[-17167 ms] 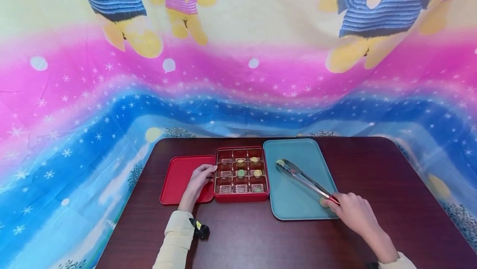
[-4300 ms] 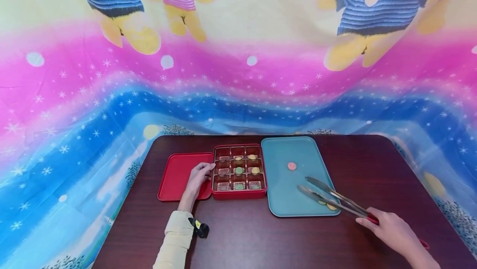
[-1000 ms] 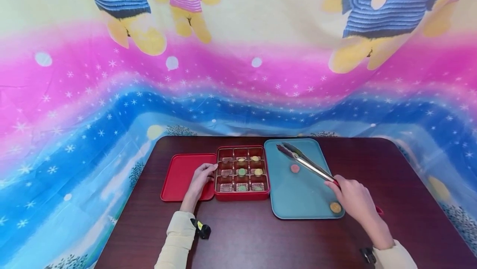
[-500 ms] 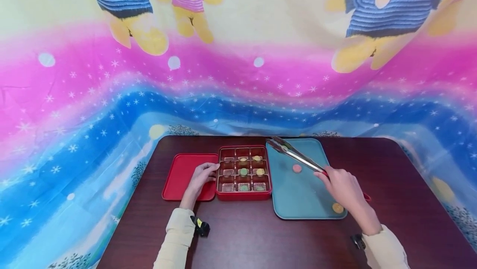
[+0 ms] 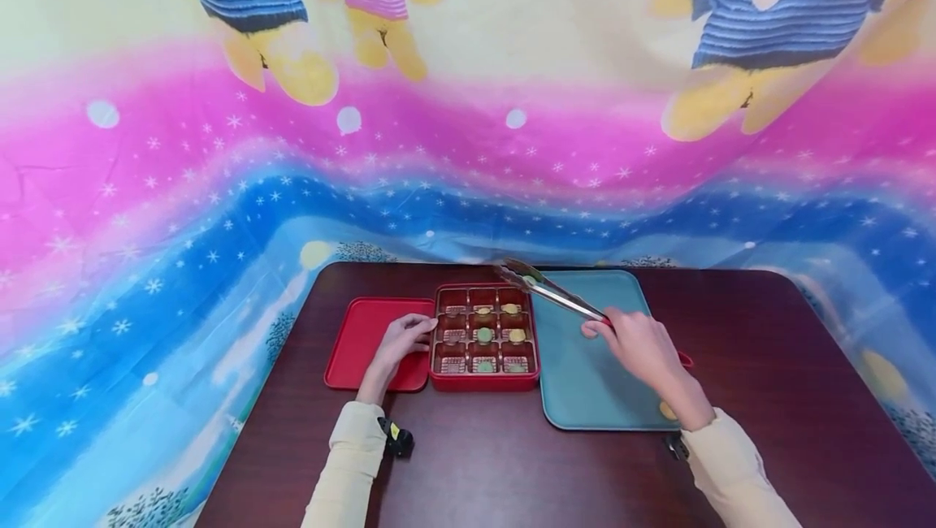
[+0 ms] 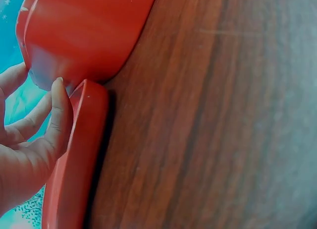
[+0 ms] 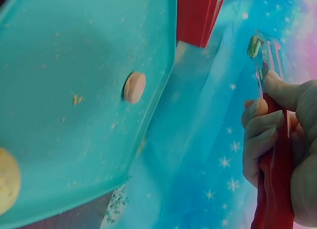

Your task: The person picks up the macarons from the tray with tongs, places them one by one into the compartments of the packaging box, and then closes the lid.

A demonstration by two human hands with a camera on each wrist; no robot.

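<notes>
My right hand [image 5: 643, 349] grips the red handle of metal tongs [image 5: 559, 295], whose tips are above the far right corner of the red box [image 5: 483, 383]. A green macaron [image 7: 254, 46] sits between the tongs' tips in the right wrist view. The box's divided insert holds several green and yellow macarons, including a green macaron [image 5: 484, 336] in the centre compartment. Touching the box's left side are the fingertips of my left hand [image 5: 398, 343], whose thumb meets the outer wall [image 6: 79, 40] in the left wrist view.
A red lid [image 5: 358, 345] lies left of the box, under my left hand. The teal tray [image 5: 585, 398] adjoins the box on the right. On it are a pink macaron [image 7: 134, 87] and a yellow macaron [image 7: 6, 179], with crumbs about. Patterned cloth [image 5: 468, 162] hangs behind the table.
Earlier the tongs stood spread by the tray's near right corner; they now hold a green macaron and have moved left toward the box. Another green macaron appeared in the box's front middle compartment. The left hand stayed.
</notes>
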